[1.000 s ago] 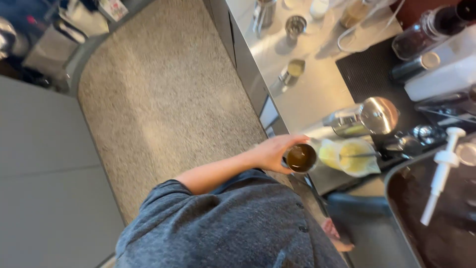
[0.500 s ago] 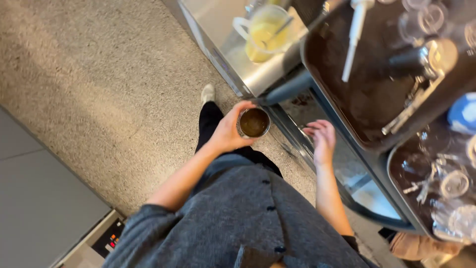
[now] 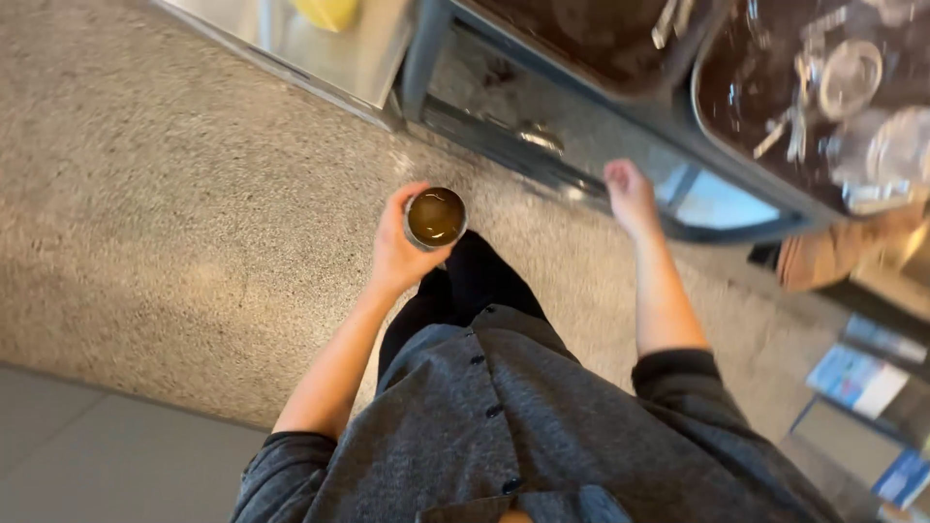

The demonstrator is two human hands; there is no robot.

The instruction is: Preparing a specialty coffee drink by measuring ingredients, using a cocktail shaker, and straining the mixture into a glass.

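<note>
The top edge cuts off the yellow object [image 3: 327, 12] on your desk [image 3: 363, 63]. The glassware [image 3: 852, 87] in the dark tray is blurred, and your shirt [image 3: 504, 436] runs off the bottom.

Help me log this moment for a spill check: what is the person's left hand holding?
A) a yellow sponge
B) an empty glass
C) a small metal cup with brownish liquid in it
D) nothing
C: the left hand wraps a small metal cup held upright with brownish liquid inside, while the right hand is empty, reaching toward the dark counter edge.
</note>
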